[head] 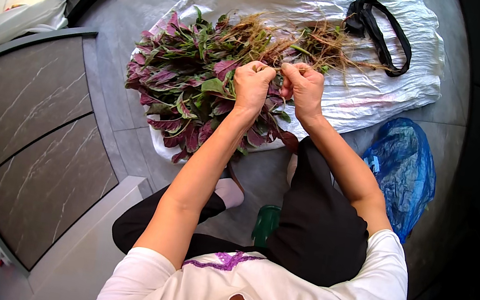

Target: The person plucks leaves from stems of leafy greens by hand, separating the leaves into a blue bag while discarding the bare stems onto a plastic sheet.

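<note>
My left hand [252, 84] and my right hand [305, 90] are close together at the near edge of a leafy heap, fingertips pinching a thin plant stem between them. Purple and green leaves, like red amaranth [176, 77], spread to the left and below my hands on a white woven plastic sack [383, 92]. Just beyond my hands lie stems with tangled brown roots [250, 35]. A separate clump of roots and cut stem ends [325, 44] lies to the right of these. Part of the held stem is hidden by my fingers.
A black strap or cloth loop [384, 41] lies on the sack's right part. A blue plastic bag [404, 170] rests on the grey tiled floor [129, 110] at my right. A dark marbled cabinet panel [28, 104] stands at the left. Something green [266, 224] is between my legs.
</note>
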`<state>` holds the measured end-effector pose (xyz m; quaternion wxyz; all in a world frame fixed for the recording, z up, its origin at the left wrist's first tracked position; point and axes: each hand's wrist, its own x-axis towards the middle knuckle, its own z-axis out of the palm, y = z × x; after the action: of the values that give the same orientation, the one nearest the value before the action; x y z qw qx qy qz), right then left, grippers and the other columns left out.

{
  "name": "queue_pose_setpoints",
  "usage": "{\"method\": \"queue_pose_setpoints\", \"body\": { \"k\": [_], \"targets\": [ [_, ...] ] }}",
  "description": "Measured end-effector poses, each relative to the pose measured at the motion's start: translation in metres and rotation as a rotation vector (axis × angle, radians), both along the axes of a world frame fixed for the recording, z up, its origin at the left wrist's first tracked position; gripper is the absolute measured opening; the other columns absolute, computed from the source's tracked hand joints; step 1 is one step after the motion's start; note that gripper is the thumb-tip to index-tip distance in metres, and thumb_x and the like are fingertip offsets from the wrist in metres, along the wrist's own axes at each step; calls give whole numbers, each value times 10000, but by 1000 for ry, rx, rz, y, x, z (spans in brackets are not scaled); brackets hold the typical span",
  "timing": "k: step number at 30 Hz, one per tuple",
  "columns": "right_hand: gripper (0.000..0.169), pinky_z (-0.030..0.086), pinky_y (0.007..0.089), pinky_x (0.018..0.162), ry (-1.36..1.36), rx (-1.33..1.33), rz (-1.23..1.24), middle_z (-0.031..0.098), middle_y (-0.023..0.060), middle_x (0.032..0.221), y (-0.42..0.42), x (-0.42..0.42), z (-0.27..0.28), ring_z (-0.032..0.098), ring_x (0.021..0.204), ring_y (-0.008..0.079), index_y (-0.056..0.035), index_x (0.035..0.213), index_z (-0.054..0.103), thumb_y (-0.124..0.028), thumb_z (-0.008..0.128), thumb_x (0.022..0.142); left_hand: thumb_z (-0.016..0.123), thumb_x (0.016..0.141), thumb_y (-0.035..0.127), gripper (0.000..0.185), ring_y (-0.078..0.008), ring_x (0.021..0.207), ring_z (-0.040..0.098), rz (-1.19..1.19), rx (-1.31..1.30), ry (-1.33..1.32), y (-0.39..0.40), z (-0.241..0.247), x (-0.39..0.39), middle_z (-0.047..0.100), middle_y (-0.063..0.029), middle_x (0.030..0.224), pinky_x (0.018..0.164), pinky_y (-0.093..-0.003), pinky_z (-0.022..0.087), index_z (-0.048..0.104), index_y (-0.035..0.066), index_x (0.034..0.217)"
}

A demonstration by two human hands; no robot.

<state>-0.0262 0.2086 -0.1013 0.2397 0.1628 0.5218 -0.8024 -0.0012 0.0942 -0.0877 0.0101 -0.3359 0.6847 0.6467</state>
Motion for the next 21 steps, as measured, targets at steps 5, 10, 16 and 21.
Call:
{"method": "queue_pose_setpoints", "body": {
  "k": [5, 10, 16, 21],
  "targets": [
    [183, 370, 203, 368, 14, -58, -51, 528, 15, 562, 8, -17, -3, 488, 413, 85, -42, 733, 558, -169, 628, 845, 577, 700, 46, 87, -28, 524, 366, 11, -20, -19, -19, 3, 13, 450, 74, 578, 471, -205, 297, 567, -8, 633],
    [346, 469, 212, 459, -372, -87, -242, 658, 94, 781, 39, -54, -26, 606, 582, 120, 9, 955, 563, -305, 642, 834, 571, 730, 40, 53, -12, 521, 346, 25, -16, -63, -66, 55, 36, 440, 90, 596, 465, -185, 268, 584, 33, 679],
    [174, 474, 212, 463, -357, -7, -51, 654, 73, 750, 35, -22, -42, 604, 569, 110, -17, 885, 596, -179, 606, 823, 578, 705, 154, 161, -165, 505, 522, -119, -750, -178, -107, 97, 38, 563, -110, 593, 515, -320, 417, 589, -2, 745],
    [130, 465, 212, 457, -367, 10, 19, 641, 51, 731, 25, -11, -44, 590, 556, 94, -35, 896, 594, -137, 589, 816, 540, 719, 185, 194, -311, 654, 606, -346, -806, -187, -106, 19, 18, 625, -153, 701, 617, -401, 460, 598, 21, 807]
  ]
}}
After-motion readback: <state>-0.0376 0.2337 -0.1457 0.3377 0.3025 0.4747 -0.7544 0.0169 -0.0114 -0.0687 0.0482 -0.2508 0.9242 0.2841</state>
